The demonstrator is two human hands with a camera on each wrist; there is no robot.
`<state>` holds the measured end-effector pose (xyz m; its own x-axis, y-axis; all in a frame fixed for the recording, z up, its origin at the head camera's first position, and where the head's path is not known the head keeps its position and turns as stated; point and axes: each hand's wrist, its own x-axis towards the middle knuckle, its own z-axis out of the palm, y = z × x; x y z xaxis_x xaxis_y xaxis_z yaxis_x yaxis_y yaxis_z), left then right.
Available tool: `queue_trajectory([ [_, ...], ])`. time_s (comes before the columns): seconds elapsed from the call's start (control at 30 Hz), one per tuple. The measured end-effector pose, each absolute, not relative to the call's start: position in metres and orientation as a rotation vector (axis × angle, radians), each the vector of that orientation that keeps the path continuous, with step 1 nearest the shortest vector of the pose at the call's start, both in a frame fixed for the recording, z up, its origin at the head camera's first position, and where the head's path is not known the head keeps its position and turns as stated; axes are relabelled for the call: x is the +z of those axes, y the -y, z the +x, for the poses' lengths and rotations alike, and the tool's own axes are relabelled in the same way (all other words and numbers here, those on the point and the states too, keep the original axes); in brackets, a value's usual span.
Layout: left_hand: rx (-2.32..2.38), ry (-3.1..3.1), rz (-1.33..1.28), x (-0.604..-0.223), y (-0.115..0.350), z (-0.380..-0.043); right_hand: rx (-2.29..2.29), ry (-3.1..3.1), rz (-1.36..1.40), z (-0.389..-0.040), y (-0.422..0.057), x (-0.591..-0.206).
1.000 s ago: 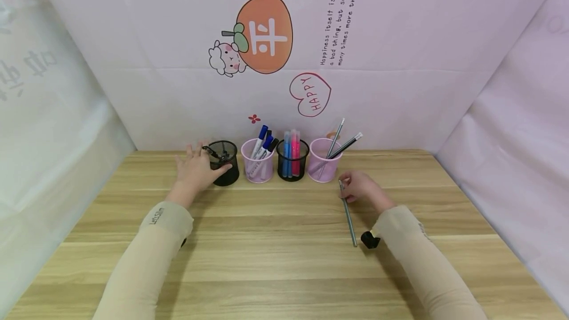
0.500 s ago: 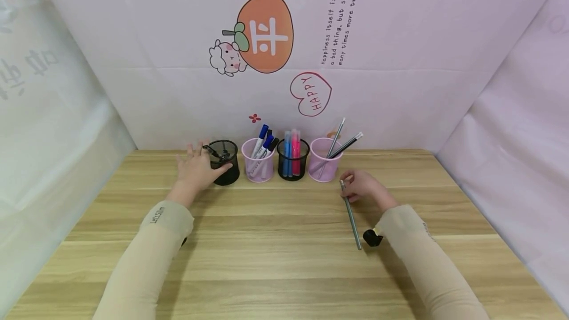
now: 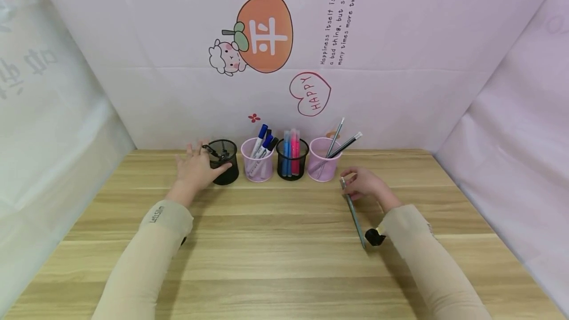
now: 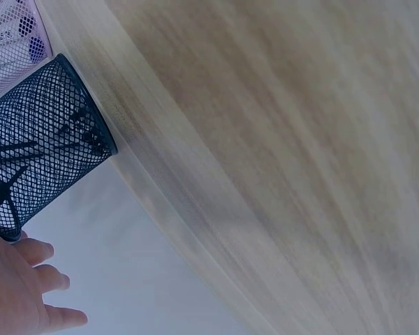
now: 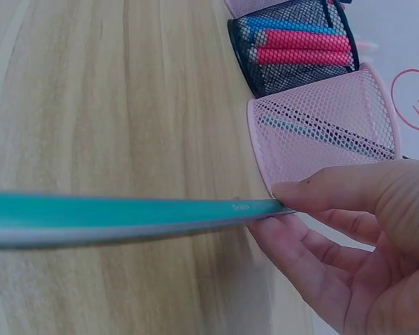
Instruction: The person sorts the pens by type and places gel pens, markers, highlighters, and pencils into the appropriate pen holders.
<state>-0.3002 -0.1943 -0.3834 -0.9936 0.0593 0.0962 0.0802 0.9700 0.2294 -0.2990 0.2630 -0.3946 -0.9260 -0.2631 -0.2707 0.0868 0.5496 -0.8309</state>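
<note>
Between the thumb and fingers of my right hand [image 3: 363, 183] is a slim green and silver pencil [image 3: 356, 219], pinched near one end. In the right wrist view the pencil [image 5: 126, 213] stretches left from the fingertips. Close by stands a pink mesh pen cup [image 3: 322, 162] with several pencils leaning in it. My left hand [image 3: 195, 169] rests against a black mesh pen cup [image 3: 227, 172], thumb across its front and other fingers spread at its left. Dark items inside that cup look like black clips or small tools; the mesh partly hides them.
Between those two cups stand another pink mesh cup [image 3: 259, 167] with blue- and black-capped markers and a black mesh cup [image 3: 292, 164] with blue and pink pens. All line the back of the wooden table [image 3: 266, 251]. A printed cloth [image 3: 378, 102] hangs behind.
The right hand has shifted slightly right with the pencil, whose near end has swung a little to the right. The left hand and the cups have stayed in place.
</note>
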Motion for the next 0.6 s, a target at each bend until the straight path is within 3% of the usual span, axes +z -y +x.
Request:
queue_trajectory([
  [0.6, -0.333, 3.047, -0.103, -0.382, 0.194, -0.301, -1.470, -2.380, -0.235, -0.291, -0.272, -0.379],
])
